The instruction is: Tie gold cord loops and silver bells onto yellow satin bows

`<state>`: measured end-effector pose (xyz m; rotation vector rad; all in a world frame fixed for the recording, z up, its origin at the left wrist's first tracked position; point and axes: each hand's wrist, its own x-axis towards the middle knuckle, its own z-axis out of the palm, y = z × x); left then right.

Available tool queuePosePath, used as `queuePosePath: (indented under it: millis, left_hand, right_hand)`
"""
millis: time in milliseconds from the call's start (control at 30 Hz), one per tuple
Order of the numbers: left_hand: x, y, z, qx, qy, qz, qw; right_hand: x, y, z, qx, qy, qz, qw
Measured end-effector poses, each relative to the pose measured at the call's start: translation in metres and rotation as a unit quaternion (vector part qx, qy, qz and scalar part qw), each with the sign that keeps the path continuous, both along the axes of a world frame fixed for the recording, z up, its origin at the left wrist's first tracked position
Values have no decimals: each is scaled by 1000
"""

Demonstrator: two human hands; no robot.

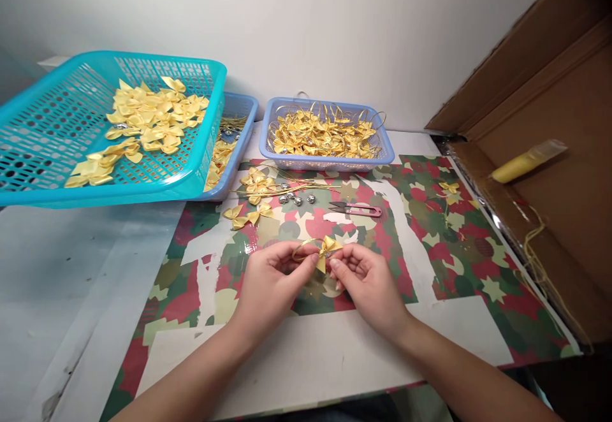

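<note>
Both hands meet over the patterned sheet [430, 262] near the table's front. My left hand [272, 282] and my right hand [366, 278] pinch a small yellow ribbon bow [328, 248] between fingertips. A thin gold cord loop [306, 245] runs from the bow toward the left hand. Just beyond the hands lie loose yellow bows [248, 213], several small silver bells [296, 199] and a pink thread snipper [356, 209].
A teal basket [62, 173] with loose yellow bows stands tilted at the back left, over a blue basket [239, 148]. Another blue basket [329, 162] of finished bows with gold loops sits behind. A cardboard box [564, 154] with a yellow tube [526, 160] stands at right.
</note>
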<state>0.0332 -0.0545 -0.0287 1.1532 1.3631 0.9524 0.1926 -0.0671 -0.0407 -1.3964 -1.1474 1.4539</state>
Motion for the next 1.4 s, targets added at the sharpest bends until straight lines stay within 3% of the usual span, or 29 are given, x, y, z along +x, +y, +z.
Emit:
queuePosePath:
  millis: [633,900,1233,1400]
  left_hand:
    - [1,2,1,-33,-27,-13,999]
    - [2,5,6,-7,8,-14,1000]
    - [-2,6,-1,-1,37,-49,998]
    - [-4,7,-2,-15,23,-57,998]
  right_hand:
    - [-3,1,2,-15,14,-8,1000]
    - [-2,0,0,-16,5,1,1000]
    - [-3,-1,-3,17,-25,8,1000]
    - [-3,-2,-2,-8,-8,5,1000]
